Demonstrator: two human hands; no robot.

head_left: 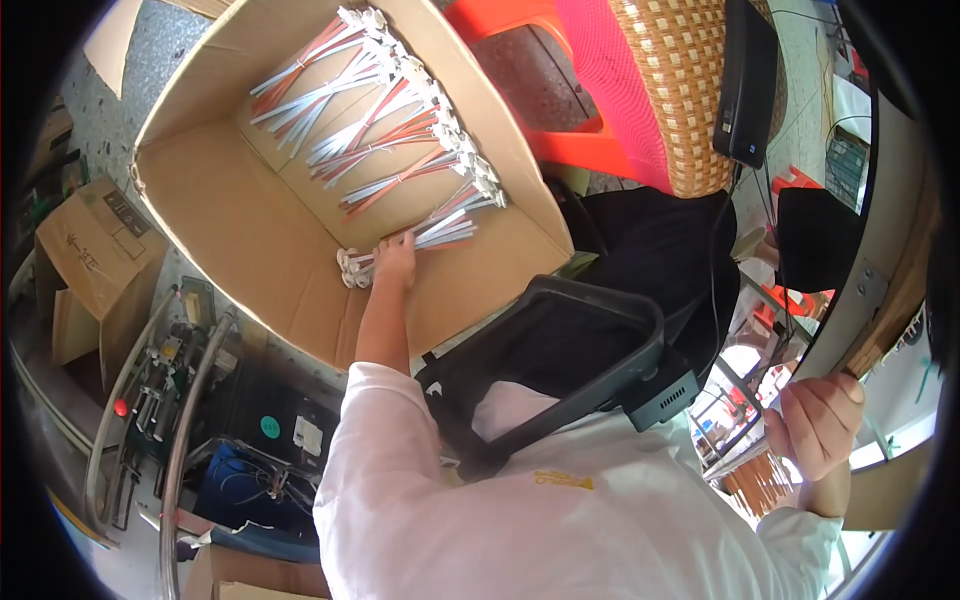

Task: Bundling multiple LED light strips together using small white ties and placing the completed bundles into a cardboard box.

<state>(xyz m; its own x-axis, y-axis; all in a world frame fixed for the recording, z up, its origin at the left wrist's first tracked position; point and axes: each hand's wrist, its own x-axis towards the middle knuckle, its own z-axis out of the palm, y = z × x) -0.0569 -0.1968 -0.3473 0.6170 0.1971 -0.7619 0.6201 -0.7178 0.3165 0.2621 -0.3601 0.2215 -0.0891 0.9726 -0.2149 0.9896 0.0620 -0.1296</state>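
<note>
My left hand (395, 258) reaches down into a large open cardboard box (240, 215), its fingers closed around a bundle of cut wires (445, 232). White connectors (352, 268) stick out on the left side of that hand, and loose white and red-brown wire ends fan out to the right. Farther in, several similar wire bundles (385, 125) lie in a row on the box bottom, their white connectors lined up along the right wall. At the far right my right hand (820, 425) is closed beside a table edge (880, 300); its fingertips are hidden, so what it grips does not show.
A black plastic frame (600, 290) stands between my body and the box. Behind it is a red stool (590, 150) with a woven seat (680, 90). A smaller carton (100, 250) and metal tubing (190, 420) are on the left. A black device (745, 90) with cables hangs upper right.
</note>
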